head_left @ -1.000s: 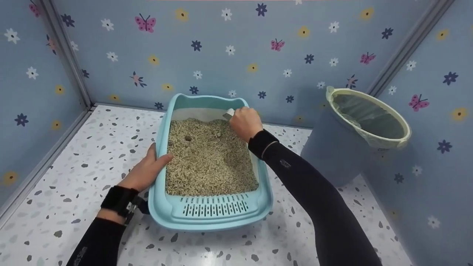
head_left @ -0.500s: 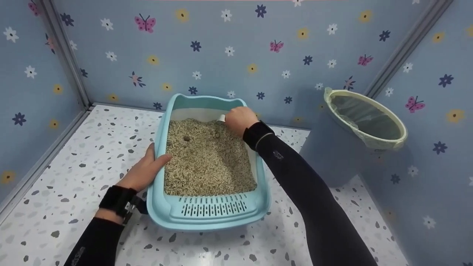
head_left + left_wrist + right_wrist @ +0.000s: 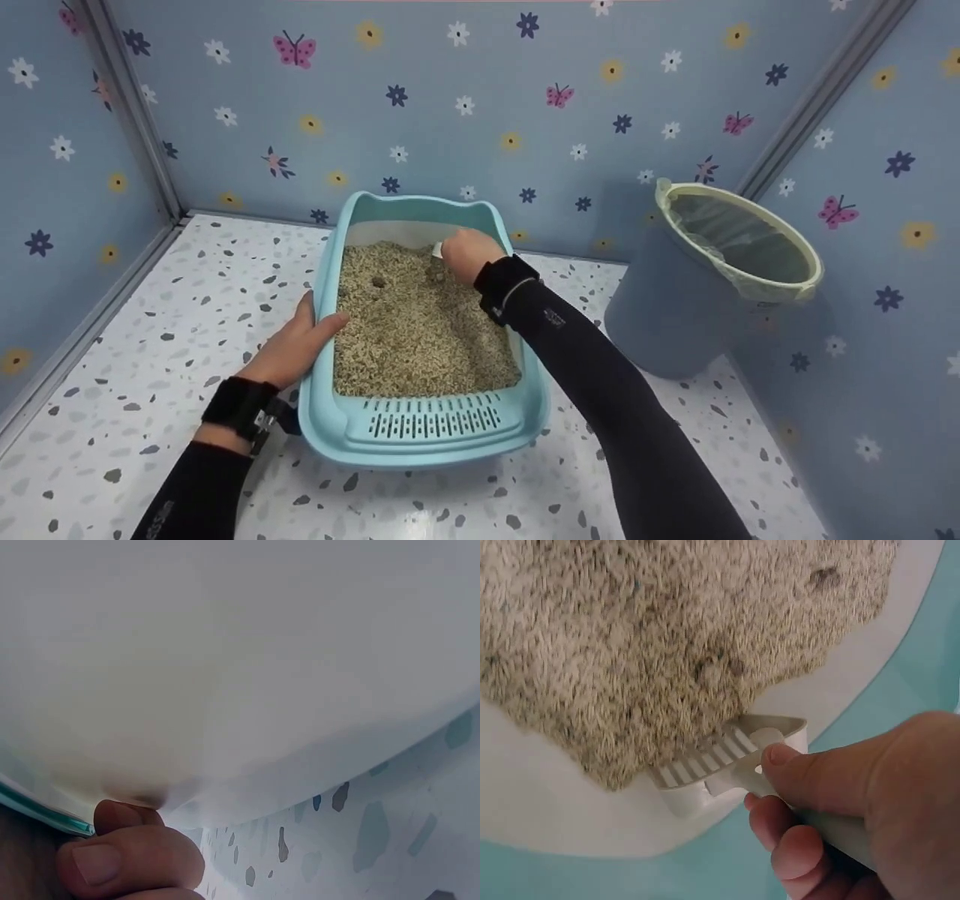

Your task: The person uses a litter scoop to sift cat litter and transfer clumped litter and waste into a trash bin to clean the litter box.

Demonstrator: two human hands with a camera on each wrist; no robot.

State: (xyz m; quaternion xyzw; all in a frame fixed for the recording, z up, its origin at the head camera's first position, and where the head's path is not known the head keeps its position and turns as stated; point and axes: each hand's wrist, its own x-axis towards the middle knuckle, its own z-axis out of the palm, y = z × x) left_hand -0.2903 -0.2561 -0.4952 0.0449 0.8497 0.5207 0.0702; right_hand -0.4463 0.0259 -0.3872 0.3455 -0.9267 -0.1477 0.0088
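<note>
A light blue litter box [image 3: 420, 454] holds beige, grainy litter [image 3: 409, 341]. My left hand [image 3: 296, 346] grips its left rim, thumb over the inner side and fingers around the outside. In the left wrist view those fingers [image 3: 139, 859] curl against the pale outer wall. My right hand [image 3: 471, 256] is over the far right part of the litter. It holds the handle of a light grey slotted litter scoop [image 3: 686, 801], whose front edge lies in the litter beside the far wall. A small dark clump [image 3: 378, 283] sits at the far left of the litter.
To the right stands a blue-grey bin [image 3: 667, 322] with a pale liner [image 3: 731, 274] folded over its rim. Flower-patterned walls [image 3: 465, 135] enclose the back and both sides. The surface below is speckled white [image 3: 202, 300].
My right hand has moved left and slightly nearer with the scoop, through the far part of the litter. My left hand keeps its grip on the rim.
</note>
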